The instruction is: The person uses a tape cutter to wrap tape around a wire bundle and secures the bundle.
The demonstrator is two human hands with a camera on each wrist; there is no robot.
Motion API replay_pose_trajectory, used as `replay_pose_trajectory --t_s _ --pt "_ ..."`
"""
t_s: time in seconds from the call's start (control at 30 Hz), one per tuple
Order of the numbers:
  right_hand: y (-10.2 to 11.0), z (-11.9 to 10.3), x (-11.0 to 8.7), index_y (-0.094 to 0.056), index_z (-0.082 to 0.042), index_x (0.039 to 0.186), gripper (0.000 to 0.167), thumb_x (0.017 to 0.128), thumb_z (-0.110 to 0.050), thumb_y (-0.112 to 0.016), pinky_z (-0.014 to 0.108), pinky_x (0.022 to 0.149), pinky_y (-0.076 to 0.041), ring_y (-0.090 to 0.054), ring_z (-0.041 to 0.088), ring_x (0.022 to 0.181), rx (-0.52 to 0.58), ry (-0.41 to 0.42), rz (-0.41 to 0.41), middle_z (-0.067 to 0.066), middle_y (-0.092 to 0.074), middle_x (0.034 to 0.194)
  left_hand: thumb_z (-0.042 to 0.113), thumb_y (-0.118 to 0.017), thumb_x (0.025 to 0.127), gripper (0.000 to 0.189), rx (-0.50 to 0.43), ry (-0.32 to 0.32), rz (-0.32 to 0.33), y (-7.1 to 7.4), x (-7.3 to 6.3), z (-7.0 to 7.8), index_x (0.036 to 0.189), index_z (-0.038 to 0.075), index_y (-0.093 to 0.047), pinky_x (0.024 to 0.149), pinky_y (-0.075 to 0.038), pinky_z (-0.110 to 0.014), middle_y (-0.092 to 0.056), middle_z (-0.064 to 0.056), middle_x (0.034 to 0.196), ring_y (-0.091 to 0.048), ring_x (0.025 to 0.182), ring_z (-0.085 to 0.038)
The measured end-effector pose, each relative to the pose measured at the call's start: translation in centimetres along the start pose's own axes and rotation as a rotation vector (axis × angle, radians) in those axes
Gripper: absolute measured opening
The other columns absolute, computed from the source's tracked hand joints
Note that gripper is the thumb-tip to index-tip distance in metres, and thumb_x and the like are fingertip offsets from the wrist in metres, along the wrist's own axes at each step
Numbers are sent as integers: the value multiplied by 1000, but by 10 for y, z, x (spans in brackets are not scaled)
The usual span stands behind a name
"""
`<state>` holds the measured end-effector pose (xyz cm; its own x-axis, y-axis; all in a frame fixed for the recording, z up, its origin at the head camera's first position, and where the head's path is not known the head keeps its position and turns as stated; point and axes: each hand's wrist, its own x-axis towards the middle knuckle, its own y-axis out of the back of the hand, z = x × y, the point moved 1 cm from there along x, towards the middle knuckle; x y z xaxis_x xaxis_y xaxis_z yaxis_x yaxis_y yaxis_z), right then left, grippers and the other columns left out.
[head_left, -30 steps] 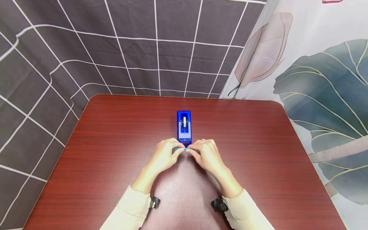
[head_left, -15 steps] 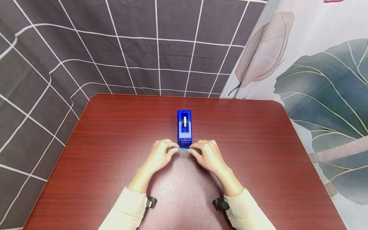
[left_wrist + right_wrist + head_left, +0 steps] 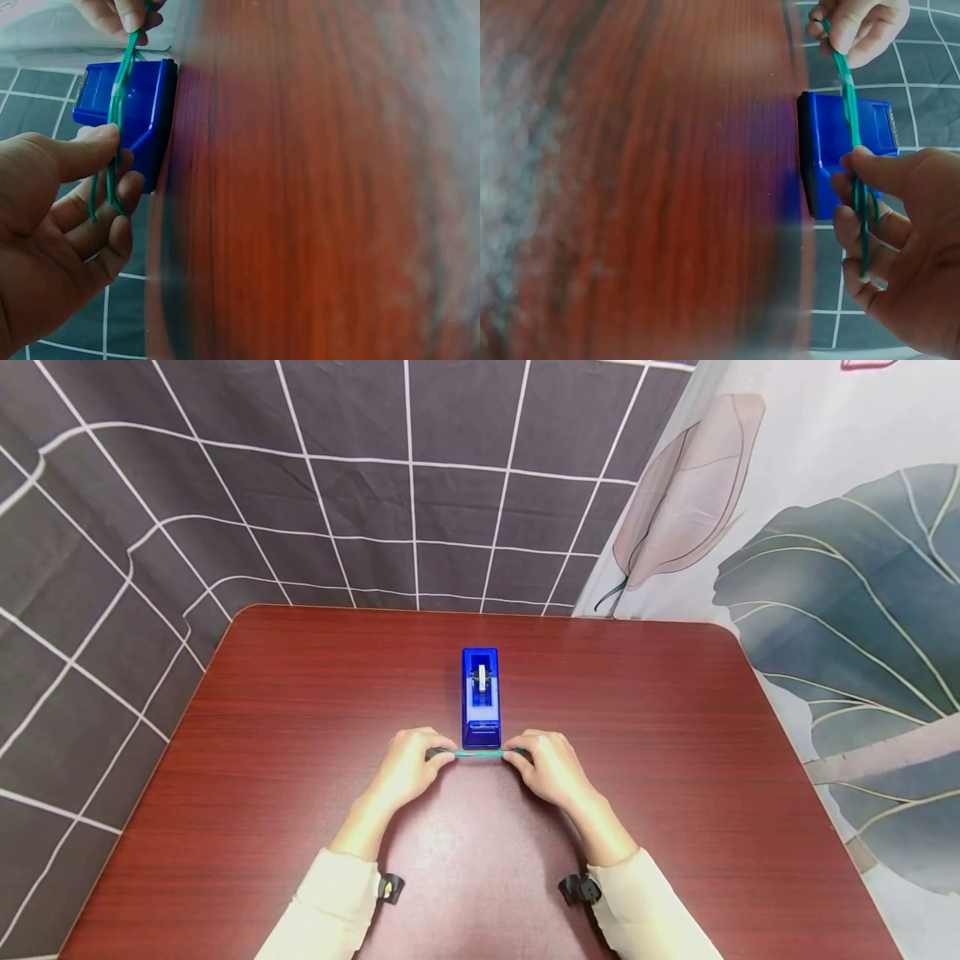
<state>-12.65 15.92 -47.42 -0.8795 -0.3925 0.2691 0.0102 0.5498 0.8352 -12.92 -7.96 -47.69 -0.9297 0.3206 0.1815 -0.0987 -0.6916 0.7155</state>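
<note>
A thin bundle of green strands, like cord or wire (image 3: 480,754), stretches level between my two hands just before the blue tape dispenser (image 3: 481,733). My left hand (image 3: 405,768) pinches its left part between thumb and fingers, while my right hand (image 3: 553,768) pinches the right part. Loose strand ends hang past the fingers of the left hand (image 3: 52,195) in the left wrist view. A shiny, clear patch like tape shows on the green bundle (image 3: 852,112) in the right wrist view. The blue dispenser (image 3: 829,131) stands behind it, apart from both hands.
A small tape roll (image 3: 482,678) sits inside the dispenser. The reddish wooden table (image 3: 300,693) reaches a dark grid-patterned curtain (image 3: 450,502) at the back. A leaf-print curtain (image 3: 825,610) hangs at the right.
My hands have moved apart along the green bundle, the left one mostly leftward, and slightly towards me. More of the bundle shows between them. The dispenser has stayed put.
</note>
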Motion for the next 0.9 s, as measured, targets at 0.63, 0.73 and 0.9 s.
replay_pose_trajectory --t_s 0.63,0.73,0.9 --pt "0 7 1 -78 -6 91 13 82 4 -76 43 76 -55 -69 22 83 36 -129 -128 3 -72 87 2 -80 83 7 117 -18 -8 0 3 1 86 9 -80 82 -55 -44 -74 -2 86 -72 86 -23" --pt "1 8 1 -77 -6 90 14 81 4 -76 43 76 -55 -68 22 82 30 -129 -126 3 -71 87 2 -80 83 7 123 -10 -9 0 3 2 86 9 -80 83 -55 -45 -74 -3 86 -72 86 -24" --pt "1 8 1 -78 -11 93 14 82 -2 -79 47 80 -53 -68 26 90 -36 -146 -138 0 -71 89 4 -80 83 6 125 16 -31 -1 3 2 87 8 -80 86 -55 -45 -74 -3 86 -72 88 -25"
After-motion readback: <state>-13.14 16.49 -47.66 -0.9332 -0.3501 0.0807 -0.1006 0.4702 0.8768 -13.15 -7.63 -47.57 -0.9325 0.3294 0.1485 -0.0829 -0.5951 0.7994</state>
